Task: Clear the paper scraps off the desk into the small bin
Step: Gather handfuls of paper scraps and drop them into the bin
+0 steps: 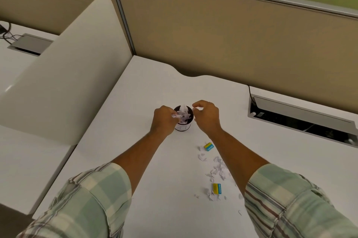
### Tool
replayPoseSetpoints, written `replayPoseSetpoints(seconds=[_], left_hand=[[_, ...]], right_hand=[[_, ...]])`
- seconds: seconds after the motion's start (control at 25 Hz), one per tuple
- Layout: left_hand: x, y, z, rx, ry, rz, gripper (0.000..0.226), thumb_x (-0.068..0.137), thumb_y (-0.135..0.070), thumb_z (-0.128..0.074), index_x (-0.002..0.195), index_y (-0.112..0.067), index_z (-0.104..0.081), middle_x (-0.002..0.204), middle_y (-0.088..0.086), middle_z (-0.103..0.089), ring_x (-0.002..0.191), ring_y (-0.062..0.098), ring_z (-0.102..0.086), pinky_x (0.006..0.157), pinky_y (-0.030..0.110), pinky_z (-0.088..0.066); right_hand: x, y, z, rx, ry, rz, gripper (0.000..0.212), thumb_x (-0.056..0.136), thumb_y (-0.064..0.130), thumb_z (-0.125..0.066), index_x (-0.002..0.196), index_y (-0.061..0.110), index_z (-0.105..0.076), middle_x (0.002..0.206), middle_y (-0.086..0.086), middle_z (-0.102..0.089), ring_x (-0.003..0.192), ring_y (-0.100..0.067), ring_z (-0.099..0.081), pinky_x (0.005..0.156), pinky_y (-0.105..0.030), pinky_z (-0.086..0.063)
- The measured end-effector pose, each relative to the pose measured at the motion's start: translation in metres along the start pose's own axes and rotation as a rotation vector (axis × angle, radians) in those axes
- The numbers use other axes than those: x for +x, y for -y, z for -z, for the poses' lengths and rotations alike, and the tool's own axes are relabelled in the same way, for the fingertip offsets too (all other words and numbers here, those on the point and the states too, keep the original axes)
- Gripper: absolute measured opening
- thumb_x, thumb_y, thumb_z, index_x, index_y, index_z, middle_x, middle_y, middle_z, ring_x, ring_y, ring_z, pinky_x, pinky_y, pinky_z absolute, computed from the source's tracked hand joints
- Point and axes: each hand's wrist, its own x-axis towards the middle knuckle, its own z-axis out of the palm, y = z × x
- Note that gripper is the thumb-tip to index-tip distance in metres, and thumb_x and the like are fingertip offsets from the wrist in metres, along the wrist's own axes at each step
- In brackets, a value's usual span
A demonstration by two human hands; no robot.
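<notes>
A small dark bin (183,128) with a white label stands mid-desk, stuffed with white paper scraps (183,114) that stick up past its rim. My left hand (163,120) is at the bin's left rim, fingers pinched on a white scrap over the opening. My right hand (206,115) hovers at the right rim with curled, parted fingers and nothing visibly in it. Several loose scraps (218,169) lie scattered on the white desk (155,86), near my right forearm.
Two small yellow-and-blue boxes (208,146) (217,188) lie among the scraps. A cable well with an open lid (302,119) is sunk into the desk at right. A cream divider (64,75) borders the left, a tan partition (222,40) the back.
</notes>
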Motion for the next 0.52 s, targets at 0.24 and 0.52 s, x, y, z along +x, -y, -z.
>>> replayPoseSetpoints(seconds=[0.24, 0.52], left_hand=[[0.014, -0.02, -0.011, 0.028, 0.004, -0.016, 0.021, 0.079, -0.016, -0.081, 0.096, -0.004, -0.079, 0.095, 0.01, -0.077, 0.086, 0.024, -0.072, 0.072, 0.022, -0.052], [0.032, -0.032, -0.005, 0.152, 0.116, -0.031, 0.033, 0.078, -0.021, -0.083, 0.108, -0.011, -0.075, 0.109, 0.007, -0.068, 0.103, 0.023, -0.066, 0.083, 0.028, -0.051]], right_hand=[[-0.021, -0.035, 0.008, -0.013, -0.041, -0.034, 0.016, 0.092, 0.015, -0.063, 0.105, 0.018, -0.073, 0.113, -0.001, -0.07, 0.102, -0.011, -0.063, 0.09, -0.02, -0.045], [-0.043, -0.077, 0.027, -0.034, -0.064, -0.107, 0.016, 0.094, 0.013, -0.062, 0.105, 0.02, -0.072, 0.116, -0.001, -0.069, 0.101, -0.006, -0.057, 0.092, -0.019, -0.04]])
